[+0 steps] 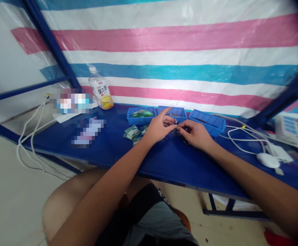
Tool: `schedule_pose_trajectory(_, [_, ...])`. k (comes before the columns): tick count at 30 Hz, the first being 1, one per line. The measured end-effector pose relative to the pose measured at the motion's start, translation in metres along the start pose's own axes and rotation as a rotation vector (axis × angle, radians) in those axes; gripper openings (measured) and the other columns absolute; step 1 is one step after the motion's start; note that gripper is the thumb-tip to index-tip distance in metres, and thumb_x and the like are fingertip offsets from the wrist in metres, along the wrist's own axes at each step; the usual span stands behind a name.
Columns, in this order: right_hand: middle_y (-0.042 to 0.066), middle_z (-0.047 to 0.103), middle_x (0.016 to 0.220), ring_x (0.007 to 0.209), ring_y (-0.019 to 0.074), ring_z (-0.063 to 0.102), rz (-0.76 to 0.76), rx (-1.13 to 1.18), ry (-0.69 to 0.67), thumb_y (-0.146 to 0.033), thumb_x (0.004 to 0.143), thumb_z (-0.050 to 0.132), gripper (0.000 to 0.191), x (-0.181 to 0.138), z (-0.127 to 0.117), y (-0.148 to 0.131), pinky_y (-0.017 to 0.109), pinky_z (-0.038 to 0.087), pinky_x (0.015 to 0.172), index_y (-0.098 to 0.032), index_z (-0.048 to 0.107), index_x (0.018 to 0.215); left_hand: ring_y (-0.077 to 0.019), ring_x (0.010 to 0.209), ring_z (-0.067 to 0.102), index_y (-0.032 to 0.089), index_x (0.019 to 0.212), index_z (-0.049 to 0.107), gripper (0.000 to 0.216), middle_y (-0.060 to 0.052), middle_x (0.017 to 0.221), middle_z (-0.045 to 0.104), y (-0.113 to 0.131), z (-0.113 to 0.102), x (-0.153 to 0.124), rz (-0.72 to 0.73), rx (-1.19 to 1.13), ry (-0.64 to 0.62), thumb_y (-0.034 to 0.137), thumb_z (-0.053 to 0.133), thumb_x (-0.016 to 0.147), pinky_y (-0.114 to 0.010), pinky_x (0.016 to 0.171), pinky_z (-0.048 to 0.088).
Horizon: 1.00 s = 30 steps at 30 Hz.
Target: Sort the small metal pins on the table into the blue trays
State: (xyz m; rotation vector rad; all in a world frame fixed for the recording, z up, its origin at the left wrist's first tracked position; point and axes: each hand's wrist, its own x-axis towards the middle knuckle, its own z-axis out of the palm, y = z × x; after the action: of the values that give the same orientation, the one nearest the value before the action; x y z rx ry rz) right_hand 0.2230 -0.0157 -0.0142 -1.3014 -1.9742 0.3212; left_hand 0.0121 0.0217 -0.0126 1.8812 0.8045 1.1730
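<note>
My left hand [160, 127] reaches in front of the middle blue bin [184, 114], thumb and fingers closed around a small metal part [175, 122], with the index finger raised. Close against it, my right hand [196, 134] has its thumb and fingertips pinched together; what lies in them is too small to make out. Small dark and metal pieces lie on the blue table [149, 160] beneath both hands. Beside my left hand are several small clear packets [132, 132] with green contents. Silvery pieces fill part of the middle bin.
The left blue bin [141, 121] holds green packets; the right blue bin [213, 127], set at an angle, holds small dark pieces. A bottle [103, 92] stands at the back left. White cables [237, 139] and a round white device [268, 160] lie right.
</note>
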Motion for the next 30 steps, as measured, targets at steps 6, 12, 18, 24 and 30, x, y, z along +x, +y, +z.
schedule_pose_trajectory(6, [0.007,0.079,0.095,0.081,0.0252,0.069,0.08,0.127,0.098,-0.057,0.101,0.059,0.037,0.005,-0.004,0.001,0.04,0.055,0.075,-0.023,0.073,0.1,-0.0227,0.101,0.077,0.02,0.153,0.052,0.063,-0.012,0.117,0.079,-0.005,-0.002,0.0,-0.012,0.157,0.052,0.015,0.072,0.093,-0.039,0.093,0.064])
schedule_pose_trajectory(12, [0.008,0.076,0.082,0.067,0.0226,0.065,0.18,0.18,0.093,-0.067,0.1,0.055,0.049,0.019,-0.004,0.002,0.039,0.053,0.067,-0.022,0.071,0.087,-0.0244,0.108,0.075,0.016,0.133,0.067,0.041,-0.011,0.117,0.079,-0.009,-0.003,-0.001,0.072,0.444,-0.039,0.009,0.066,0.092,-0.045,0.109,0.058])
schedule_pose_trajectory(18, [0.005,0.077,0.08,0.07,0.0245,0.067,-0.017,-0.119,0.036,-0.049,0.103,0.059,0.034,0.017,-0.007,0.007,0.04,0.053,0.071,-0.024,0.076,0.089,-0.0234,0.114,0.073,0.015,0.135,0.066,0.043,-0.01,0.12,0.078,-0.011,-0.005,0.0,0.115,0.46,0.005,0.004,0.054,0.095,-0.044,0.113,0.056])
schedule_pose_trajectory(24, [0.009,0.081,0.112,0.108,0.0319,0.07,-0.368,-0.244,-0.229,-0.027,0.098,0.064,0.027,0.007,-0.008,0.007,0.048,0.056,0.098,-0.027,0.078,0.12,-0.0238,0.113,0.073,0.016,0.137,0.065,0.043,-0.01,0.12,0.077,-0.012,-0.005,0.0,0.126,0.475,0.009,0.006,0.054,0.096,-0.044,0.112,0.056])
schedule_pose_trajectory(30, [0.012,0.082,0.105,0.098,0.0318,0.074,-0.305,-0.347,-0.179,-0.024,0.098,0.059,0.028,0.004,-0.003,0.007,0.045,0.059,0.085,-0.025,0.081,0.115,-0.0249,0.116,0.072,0.017,0.135,0.066,0.042,-0.009,0.119,0.078,-0.012,-0.003,0.0,0.108,0.461,0.012,0.008,0.055,0.095,-0.045,0.114,0.055])
